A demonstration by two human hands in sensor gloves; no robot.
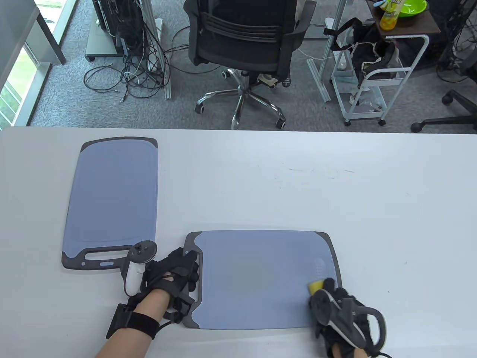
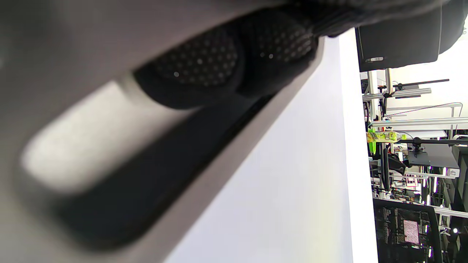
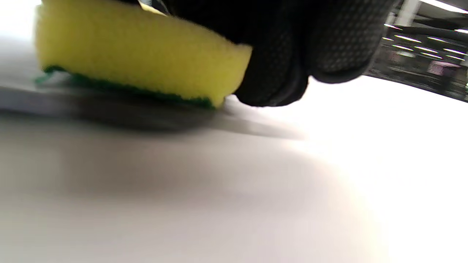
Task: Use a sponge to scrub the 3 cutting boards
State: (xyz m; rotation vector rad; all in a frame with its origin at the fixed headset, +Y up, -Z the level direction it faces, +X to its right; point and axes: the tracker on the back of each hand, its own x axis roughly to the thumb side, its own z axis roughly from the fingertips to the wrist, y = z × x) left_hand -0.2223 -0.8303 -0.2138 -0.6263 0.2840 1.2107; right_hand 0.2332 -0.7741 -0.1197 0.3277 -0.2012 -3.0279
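Two blue cutting boards with dark grey rims lie on the white table. One board [image 1: 111,201] lies at the left with its handle toward me. The other board [image 1: 257,279] lies crosswise near the front edge. My left hand [image 1: 190,271] grips this near board's handle end, and the left wrist view shows fingertips [image 2: 219,62] curled into the handle slot [image 2: 109,160]. My right hand [image 1: 329,290] holds a yellow sponge [image 1: 316,286] at the board's right end. In the right wrist view the sponge [image 3: 139,54] presses its green side down on the board's edge [image 3: 55,102], with my fingers [image 3: 292,58] gripping its side.
The table [image 1: 298,186] stretches bare to the back and right of the boards. Beyond its far edge stand an office chair [image 1: 242,44], a white cart [image 1: 376,74] and tangled cables [image 1: 138,71] on the carpet.
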